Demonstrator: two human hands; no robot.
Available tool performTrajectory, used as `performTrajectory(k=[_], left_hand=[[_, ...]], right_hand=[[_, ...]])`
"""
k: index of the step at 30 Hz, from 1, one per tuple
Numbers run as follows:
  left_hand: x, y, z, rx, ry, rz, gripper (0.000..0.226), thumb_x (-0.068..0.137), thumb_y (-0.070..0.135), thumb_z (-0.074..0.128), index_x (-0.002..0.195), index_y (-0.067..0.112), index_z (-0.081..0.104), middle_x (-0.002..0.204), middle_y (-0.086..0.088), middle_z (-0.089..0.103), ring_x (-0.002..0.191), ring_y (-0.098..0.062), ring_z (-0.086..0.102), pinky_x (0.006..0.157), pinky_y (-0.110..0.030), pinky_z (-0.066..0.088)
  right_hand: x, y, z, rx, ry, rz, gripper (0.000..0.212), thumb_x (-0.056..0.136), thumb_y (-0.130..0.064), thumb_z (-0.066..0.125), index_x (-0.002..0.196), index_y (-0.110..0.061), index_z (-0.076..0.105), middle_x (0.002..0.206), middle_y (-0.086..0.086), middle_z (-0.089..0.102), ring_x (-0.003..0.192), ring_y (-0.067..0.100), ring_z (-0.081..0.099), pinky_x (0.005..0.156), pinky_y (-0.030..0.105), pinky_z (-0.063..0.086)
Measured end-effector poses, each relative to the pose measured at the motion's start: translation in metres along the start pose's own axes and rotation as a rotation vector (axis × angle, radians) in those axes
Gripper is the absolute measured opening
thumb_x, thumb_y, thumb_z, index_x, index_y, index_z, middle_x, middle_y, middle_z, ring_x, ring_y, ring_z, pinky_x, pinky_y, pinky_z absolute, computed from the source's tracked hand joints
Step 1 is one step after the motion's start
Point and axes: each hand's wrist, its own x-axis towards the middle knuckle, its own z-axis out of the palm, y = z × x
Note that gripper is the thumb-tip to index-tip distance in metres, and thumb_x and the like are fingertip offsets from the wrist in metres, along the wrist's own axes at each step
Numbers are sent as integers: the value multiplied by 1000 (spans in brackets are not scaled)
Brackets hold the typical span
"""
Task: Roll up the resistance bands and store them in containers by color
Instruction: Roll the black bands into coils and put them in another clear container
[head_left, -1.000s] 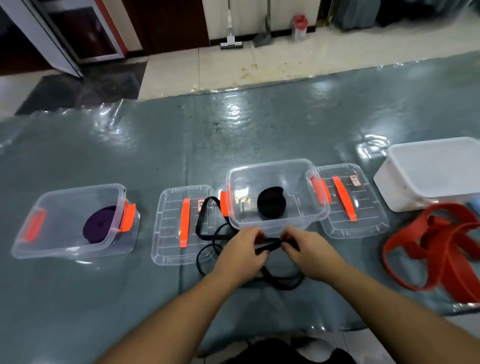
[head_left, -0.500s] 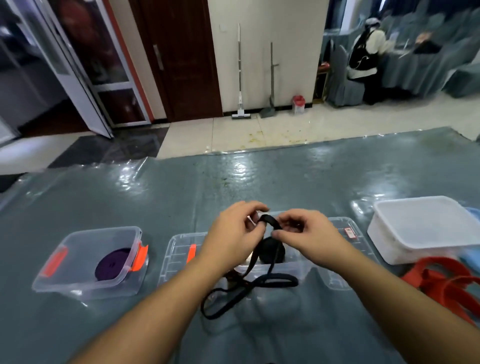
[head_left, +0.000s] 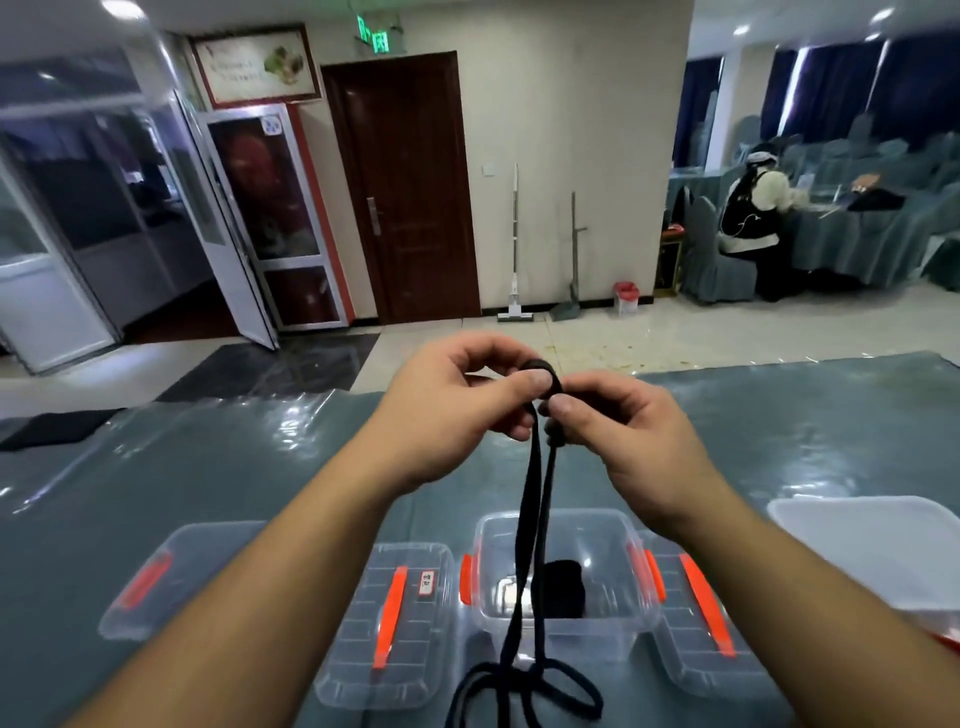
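Flat black band (head_left: 530, 499), small coil between both hands' pinching fingers (head_left: 537, 383).

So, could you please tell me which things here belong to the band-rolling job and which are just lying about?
In use: black band, left hand, right hand, open container holding a rolled black band.
Lying about: two loose lids, white tub, mop.

One head-worn wide-angle camera looks forward and slightly down, close over the table (head_left: 156, 467); both raised hands fill frame centre, the clear container (head_left: 561, 618) sits at bottom centre, the door (head_left: 410, 187) and far room across the top.
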Motion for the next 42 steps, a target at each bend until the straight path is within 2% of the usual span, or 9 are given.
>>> performTrajectory(k=[4,8,13,17,21,25,29,35,42], left_hand=[[5,28,5,-114,33,74,10,95,1,69,104,1,71,90,-16,71,66,-20,69,67,-27,60],[11,44,1,-142,19,96,10,95,1,68,104,4,70,86,-13,70,65,-20,69,66,-29,59],[12,44,-10,139,-45,156,28,91,-4,73,113,14,73,97,-4,75,79,-21,73,72,-30,62],[11,43,-13,487,-23,254,32,89,4,77,111,26,76,107,12,73,94,-8,74,84,-33,62],[14,48,-17,653,-49,402,22,89,13,80,108,23,79,102,12,73,93,-9,72,80,-31,60],[18,58,-17,841,-109,580,18,92,21,78,109,20,78,101,10,71,92,-11,67,79,-32,56],[20,65,-12,984,-107,717,18,94,30,68,106,18,74,103,6,68,91,-9,61,82,-31,55],[21,70,-14,920,-193,688,21,91,21,78,112,23,77,104,12,67,89,-5,63,80,-22,53],[24,59,-7,949,110,835,14,91,21,78,104,15,79,96,5,73,85,-6,65,78,-24,56]], right_hand=[[12,-22,3,100,-51,-30,21,95,-24,61,99,-27,81,94,6,79,93,22,74,90,40,61],[21,-42,1,125,-103,-15,22,97,-28,58,104,-26,79,87,4,76,72,19,71,69,30,60],[27,-49,-12,-16,-157,46,20,102,-21,60,102,-22,80,79,-1,62,62,11,56,57,18,47],[24,-46,-18,-58,-137,108,19,102,-19,61,105,-16,79,75,-4,59,59,9,53,54,15,43],[19,-49,-18,-52,-148,165,17,102,-17,62,101,-13,79,80,0,66,66,12,61,59,15,49],[20,-59,-15,-33,-159,127,18,100,-14,64,104,-20,80,96,8,79,88,22,75,87,32,62],[18,-71,-19,-28,-258,120,17,98,-20,63,105,-16,78,93,11,76,82,23,74,79,33,62],[17,-75,-29,-103,-301,84,25,102,-9,59,98,-22,80,90,7,75,79,17,70,77,28,58],[19,-67,-27,25,-91,89,16,90,-20,68,96,-14,82,91,16,80,82,23,77,77,29,62]])
